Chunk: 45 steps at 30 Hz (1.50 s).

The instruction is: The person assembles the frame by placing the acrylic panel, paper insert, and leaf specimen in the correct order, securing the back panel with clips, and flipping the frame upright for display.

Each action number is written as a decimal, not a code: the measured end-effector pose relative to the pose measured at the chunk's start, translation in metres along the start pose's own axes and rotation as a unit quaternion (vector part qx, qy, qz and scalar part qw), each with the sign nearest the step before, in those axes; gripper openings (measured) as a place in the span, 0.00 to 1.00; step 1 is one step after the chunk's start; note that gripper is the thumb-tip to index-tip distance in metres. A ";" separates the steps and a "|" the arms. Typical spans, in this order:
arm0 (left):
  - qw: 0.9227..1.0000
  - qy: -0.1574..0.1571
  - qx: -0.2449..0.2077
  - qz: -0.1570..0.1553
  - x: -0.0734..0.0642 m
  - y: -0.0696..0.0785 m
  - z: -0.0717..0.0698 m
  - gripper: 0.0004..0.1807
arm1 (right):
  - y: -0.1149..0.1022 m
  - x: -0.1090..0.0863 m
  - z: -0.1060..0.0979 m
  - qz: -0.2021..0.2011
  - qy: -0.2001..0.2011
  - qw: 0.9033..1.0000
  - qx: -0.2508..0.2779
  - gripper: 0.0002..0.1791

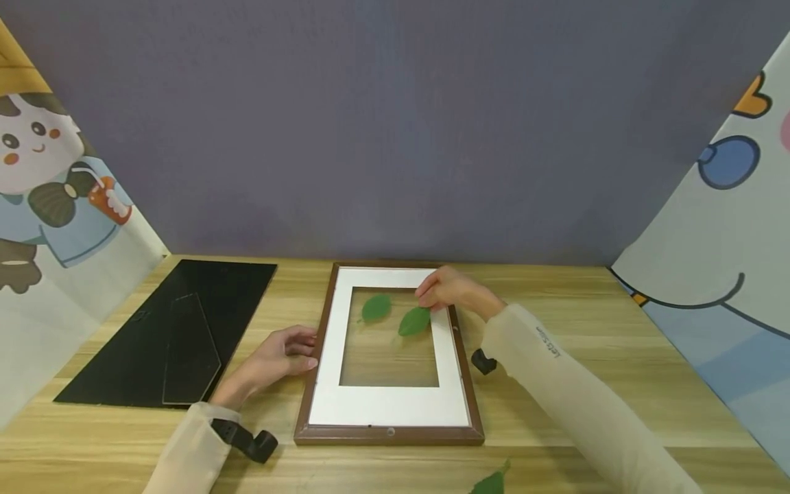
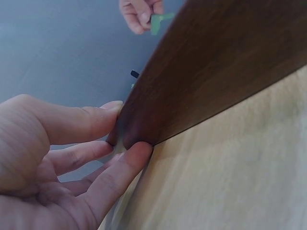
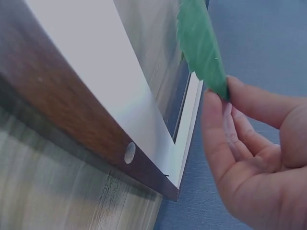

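Observation:
A brown picture frame [image 1: 391, 435] with a white mat [image 1: 389, 406] lies flat on the table, its middle see-through to wood grain. My right hand [image 1: 453, 288] pinches a green leaf [image 1: 414, 321] by its end between thumb and fingers, over the frame's upper right part. In the right wrist view the serrated leaf [image 3: 201, 45] points up from the fingertips. Another green leaf [image 1: 376, 308] lies in the upper left of the opening. My left hand [image 1: 285, 355] rests its fingertips and thumb against the frame's left outer side [image 2: 192, 62].
Left of the frame, a black backing board [image 1: 123, 350] with a stand flap lies on the wooden table [image 1: 555, 384]. One more leaf [image 1: 490, 482] shows at the near edge of the view. A grey wall [image 1: 395, 137] rises behind, with cartoon-printed panels [image 1: 697, 274] at both sides.

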State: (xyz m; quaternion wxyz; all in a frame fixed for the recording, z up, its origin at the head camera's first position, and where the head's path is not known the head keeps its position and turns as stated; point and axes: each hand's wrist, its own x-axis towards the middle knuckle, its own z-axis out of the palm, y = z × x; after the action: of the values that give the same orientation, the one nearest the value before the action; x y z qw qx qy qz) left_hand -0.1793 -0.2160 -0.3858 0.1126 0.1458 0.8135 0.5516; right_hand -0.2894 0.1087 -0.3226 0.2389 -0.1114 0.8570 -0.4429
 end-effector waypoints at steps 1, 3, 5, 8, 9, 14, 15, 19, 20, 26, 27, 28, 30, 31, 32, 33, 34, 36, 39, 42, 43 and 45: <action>1.000 0.000 0.000 0.000 0.000 0.000 0.000 0.32 | -0.001 0.002 0.000 0.004 0.001 1.000 0.000 0.16; 1.000 0.000 -0.001 0.000 0.000 0.000 0.000 0.32 | -0.002 0.005 0.001 0.009 0.001 1.000 -0.005 0.15; 1.000 -0.001 -0.001 0.000 0.000 0.001 0.000 0.32 | -0.002 0.008 0.001 0.011 0.001 1.000 -0.007 0.15; 1.000 -0.002 -0.005 -0.001 0.000 0.000 0.000 0.32 | -0.001 0.011 0.003 0.007 0.000 1.000 -0.013 0.15; 1.000 -0.003 -0.006 -0.002 0.000 0.000 0.000 0.33 | 0.000 0.013 0.004 0.004 0.000 1.000 -0.012 0.15; 1.000 -0.003 -0.007 -0.003 0.001 0.000 0.002 0.32 | 0.003 0.017 0.007 0.004 0.001 1.000 -0.014 0.15; 1.000 -0.003 -0.006 -0.003 0.001 0.000 0.003 0.32 | 0.004 0.018 0.008 0.004 0.002 1.000 -0.015 0.14; 1.000 -0.003 -0.003 -0.001 0.001 0.000 0.004 0.32 | 0.007 0.022 0.010 0.008 0.011 1.000 -0.019 0.13; 1.000 -0.004 -0.004 -0.002 0.001 0.000 0.004 0.32 | 0.008 0.022 0.010 0.007 0.011 1.000 -0.021 0.13; 1.000 -0.004 -0.008 0.000 0.001 0.000 0.004 0.31 | 0.007 0.022 0.010 0.010 0.017 0.999 -0.037 0.12; 1.000 -0.003 -0.008 -0.001 0.001 0.000 0.004 0.31 | 0.007 0.022 0.009 0.009 0.019 0.999 -0.039 0.11; 1.000 -0.003 -0.010 -0.001 0.000 0.000 0.004 0.31 | 0.007 0.021 0.009 0.007 0.020 0.999 -0.042 0.12; 1.000 -0.002 -0.012 -0.003 0.000 0.000 0.004 0.31 | 0.008 0.020 0.008 0.002 0.024 0.999 -0.046 0.12; 1.000 -0.001 -0.012 -0.004 0.000 0.000 0.004 0.31 | 0.008 0.019 0.007 0.001 0.025 0.999 -0.046 0.12; 1.000 -0.001 -0.012 -0.005 0.000 0.001 0.004 0.31 | 0.009 0.018 0.006 -0.002 0.025 0.999 -0.048 0.12; 1.000 -0.001 -0.012 -0.006 0.000 0.000 0.004 0.31 | 0.009 0.016 0.006 -0.003 0.026 0.999 -0.048 0.12; 1.000 -0.001 -0.012 -0.007 0.000 0.000 0.004 0.31 | 0.010 0.015 0.005 -0.005 0.026 0.999 -0.047 0.12; 1.000 -0.002 -0.011 -0.007 0.000 0.000 0.004 0.32 | 0.012 0.012 0.003 -0.008 0.025 0.999 -0.043 0.12; 1.000 0.000 -0.007 -0.009 -0.001 0.000 0.003 0.32 | 0.014 0.007 0.001 -0.008 0.024 0.999 -0.037 0.12; 1.000 0.002 -0.001 -0.010 -0.001 0.001 0.003 0.32 | 0.016 0.001 0.000 -0.005 0.024 0.999 -0.040 0.12; 1.000 0.003 0.001 -0.010 -0.001 0.001 0.002 0.32 | 0.017 -0.001 -0.001 -0.003 0.024 0.999 -0.040 0.12; 1.000 0.003 0.003 -0.011 -0.002 0.001 0.002 0.32 | 0.018 -0.005 -0.001 -0.006 0.024 0.999 -0.044 0.12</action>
State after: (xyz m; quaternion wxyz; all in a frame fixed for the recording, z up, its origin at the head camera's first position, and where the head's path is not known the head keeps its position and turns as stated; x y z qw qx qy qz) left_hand -0.1770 -0.2144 -0.3857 0.1162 0.1354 0.8170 0.5483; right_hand -0.2857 0.1219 -0.3349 0.2107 -0.1162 0.8805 -0.4084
